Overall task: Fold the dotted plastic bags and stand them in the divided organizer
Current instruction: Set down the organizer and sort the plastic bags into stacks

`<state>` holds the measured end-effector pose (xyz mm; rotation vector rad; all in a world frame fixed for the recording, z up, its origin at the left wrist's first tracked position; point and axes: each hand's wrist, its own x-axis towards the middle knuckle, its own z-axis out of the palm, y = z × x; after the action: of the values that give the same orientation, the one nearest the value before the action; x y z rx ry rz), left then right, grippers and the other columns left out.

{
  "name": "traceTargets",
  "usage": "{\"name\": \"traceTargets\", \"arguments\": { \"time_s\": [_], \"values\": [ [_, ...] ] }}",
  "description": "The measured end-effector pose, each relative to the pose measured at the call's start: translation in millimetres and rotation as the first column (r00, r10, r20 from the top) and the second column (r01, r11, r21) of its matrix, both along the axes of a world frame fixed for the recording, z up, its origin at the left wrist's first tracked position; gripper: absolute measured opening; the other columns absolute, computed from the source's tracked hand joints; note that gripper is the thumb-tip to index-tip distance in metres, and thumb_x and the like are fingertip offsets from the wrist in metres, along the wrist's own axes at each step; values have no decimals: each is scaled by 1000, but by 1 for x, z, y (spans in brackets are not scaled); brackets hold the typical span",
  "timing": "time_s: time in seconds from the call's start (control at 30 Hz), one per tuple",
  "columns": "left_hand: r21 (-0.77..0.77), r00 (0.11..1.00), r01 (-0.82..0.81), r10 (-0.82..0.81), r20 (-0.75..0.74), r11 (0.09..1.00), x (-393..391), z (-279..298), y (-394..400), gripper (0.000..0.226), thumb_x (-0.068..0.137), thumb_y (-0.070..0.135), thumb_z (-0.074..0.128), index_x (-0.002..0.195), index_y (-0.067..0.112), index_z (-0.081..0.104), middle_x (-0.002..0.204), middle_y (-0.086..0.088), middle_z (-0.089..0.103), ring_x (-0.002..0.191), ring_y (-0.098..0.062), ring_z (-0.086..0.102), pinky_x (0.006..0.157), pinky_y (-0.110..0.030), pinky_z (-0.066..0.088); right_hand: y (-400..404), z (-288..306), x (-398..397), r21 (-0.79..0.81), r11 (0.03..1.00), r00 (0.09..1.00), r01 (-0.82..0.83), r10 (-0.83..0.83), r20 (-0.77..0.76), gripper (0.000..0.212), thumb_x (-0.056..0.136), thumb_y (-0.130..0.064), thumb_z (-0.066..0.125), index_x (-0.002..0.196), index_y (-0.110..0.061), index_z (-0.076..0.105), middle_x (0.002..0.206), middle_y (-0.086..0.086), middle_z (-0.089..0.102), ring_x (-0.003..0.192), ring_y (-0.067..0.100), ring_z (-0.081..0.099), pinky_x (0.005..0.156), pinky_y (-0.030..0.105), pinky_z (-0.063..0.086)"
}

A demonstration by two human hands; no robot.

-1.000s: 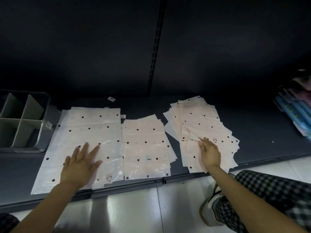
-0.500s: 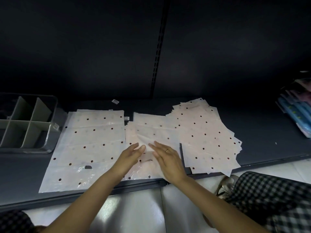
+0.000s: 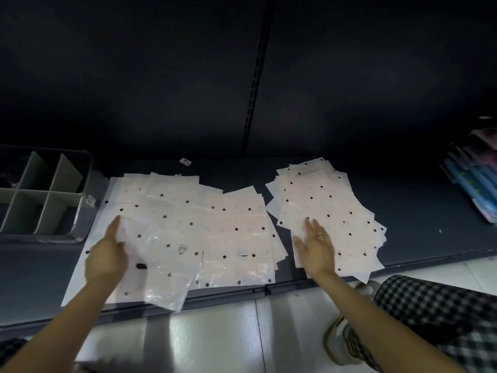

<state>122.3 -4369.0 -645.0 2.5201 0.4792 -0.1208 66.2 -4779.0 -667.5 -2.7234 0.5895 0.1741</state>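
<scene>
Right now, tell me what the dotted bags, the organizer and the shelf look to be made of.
Dotted bags: thin plastic film, pale and semi-transparent, glossy where light glints off wrinkles.
Organizer: rigid plastic, seemingly; clear glossy outer wall, matte grey-green dividers.
Shelf: probably painted metal, dark matte, with a slotted upright behind; the finish alone does not settle it.

Both bare forearms reach forward over the shelf edge (image 3: 228, 294), the left hand (image 3: 107, 254) blurred with its fingers pointing ahead, and the right hand (image 3: 316, 247), ring on one finger, spread flat with straight fingers.
</scene>
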Motion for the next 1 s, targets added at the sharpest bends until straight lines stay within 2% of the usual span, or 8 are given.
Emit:
{"name": "traceTargets", "arguments": {
  "time_s": [0.27, 0.37, 0.5, 0.6, 0.67, 0.77, 0.87, 1.0],
  "values": [
    [178, 998, 14, -4, -57, 984, -8, -10, 27, 62, 93, 9, 49, 148, 21, 22, 130, -33, 37, 102, -57, 47, 83, -63, 40, -60, 0, 4, -138, 985, 979, 108, -129, -160, 59, 97, -48, 37, 149, -26, 21, 158, 3, 16, 142, 26, 18, 113, 38, 24],
    [414, 971, 220, -241, -1, 883, -19, -15, 17, 54, 88, 26, 58, 138, 14, 44, 126, -35, 42, 111, -58, 40, 91, -67, 31, -60, 1, 7, -156, 979, 982, 133, -151, -109, 47, 97, -41, 42, 142, -28, 38, 152, 0, 30, 133, 25, 30, 100, 36, 36],
    [430, 830, 542, -539, -143, 722, -22, -16, -3, 72, 87, 60, 15, 145, 20, 30, 153, -14, 23, 140, -38, 20, 114, -52, 7, -59, 3, 10, -59, 977, 977, 203, -198, 80, 27, 93, -25, 57, 117, -16, 65, 128, 7, 55, 113, 27, 49, 81, 31, 44],
    [246, 754, 657, -626, -199, 713, -25, -33, -9, 98, 68, 81, -15, 147, 25, -1, 154, 3, -7, 145, -23, -2, 116, -46, 7, -56, 5, 12, -22, 972, 966, 235, -231, 119, 14, 91, -19, 60, 98, -14, 70, 102, 10, 64, 100, 30, 54, 78, 34, 41],
    [263, 754, 657, -611, -240, 707, -27, -40, -10, 101, 61, 82, -24, 144, 26, -11, 151, 6, -18, 145, -21, -9, 117, -44, 3, -51, 7, 13, -48, 974, 971, 222, -217, 102, 13, 92, -19, 57, 94, -16, 70, 91, 7, 67, 99, 29, 52, 80, 35, 37],
    [304, 796, 601, -519, -312, 739, -21, -41, -10, 71, 84, 70, -7, 142, 32, -20, 155, 3, -20, 146, -23, -10, 118, -45, 4, -34, 13, 17, 140, 964, 964, 224, -240, 111, 15, 91, -15, 56, 93, -12, 71, 91, 9, 68, 94, 29, 58, 79, 32, 42],
    [249, 841, 519, -435, -321, 818, -12, -36, -16, 61, 95, 54, 18, 149, 35, -4, 159, 1, -10, 146, -27, -6, 117, -47, 7, -3, 24, 25, 365, 897, 941, 249, -313, 128, 20, 92, -13, 53, 92, -5, 71, 86, 8, 68, 83, 29, 61, 73, 28, 45],
    [212, 878, 478, -456, -145, 853, -7, -24, -40, 59, 98, 46, 32, 150, 25, 16, 159, -6, 7, 145, -30, 4, 117, -44, 10, 50, 34, 33, 574, 764, 913, 296, -403, 65, 25, 90, -9, 49, 77, -2, 69, 68, 2, 57, 71, 20, 51, 69, 29, 46]
  ]
}}
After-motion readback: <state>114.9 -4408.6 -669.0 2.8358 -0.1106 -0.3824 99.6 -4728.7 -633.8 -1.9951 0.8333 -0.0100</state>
